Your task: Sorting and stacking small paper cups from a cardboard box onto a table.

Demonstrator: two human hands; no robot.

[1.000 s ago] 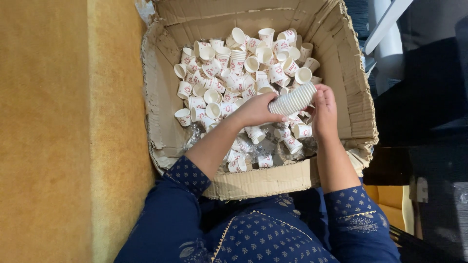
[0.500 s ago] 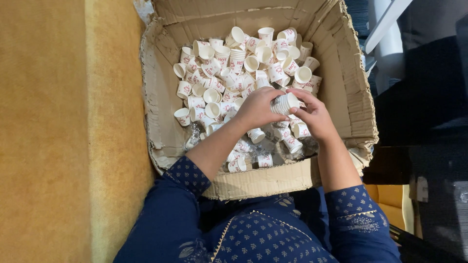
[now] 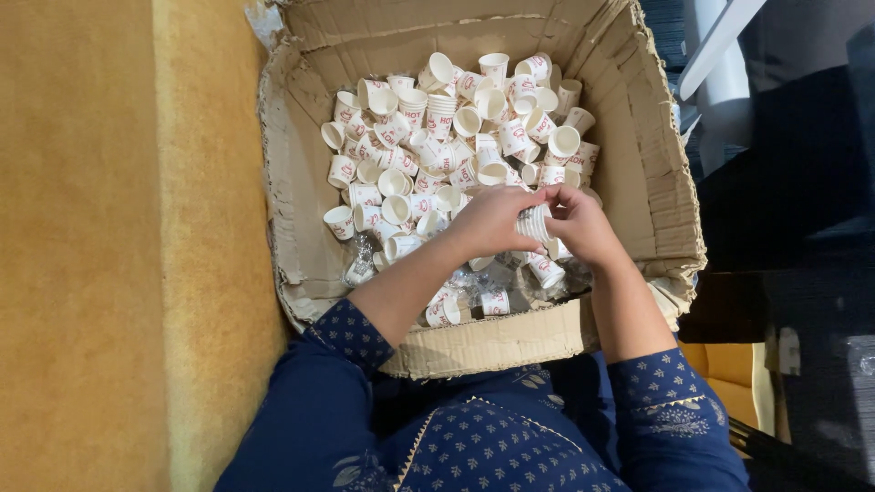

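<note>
A worn cardboard box (image 3: pixel 656 182) holds several small white paper cups with red print (image 3: pixel 437 137), lying loose in a heap. Both my hands meet over the near right part of the heap. My left hand (image 3: pixel 492 221) and my right hand (image 3: pixel 579 223) together grip a short stack of nested paper cups (image 3: pixel 533 223), held sideways between them. Only the ribbed rims of the stack show between my fingers. Crumpled clear plastic wrap (image 3: pixel 474 282) lies among the cups just below my hands.
A yellow-brown surface (image 3: pixel 109 246) runs along the left of the box. To the right are dark furniture and a white bar (image 3: pixel 720 46). My blue patterned sleeves (image 3: pixel 346 337) rest at the box's torn near wall (image 3: pixel 492 342).
The long stack of cups my right hand held out over the heap has been drawn in toward the middle. Both hands now close around it and only a short part shows.
</note>
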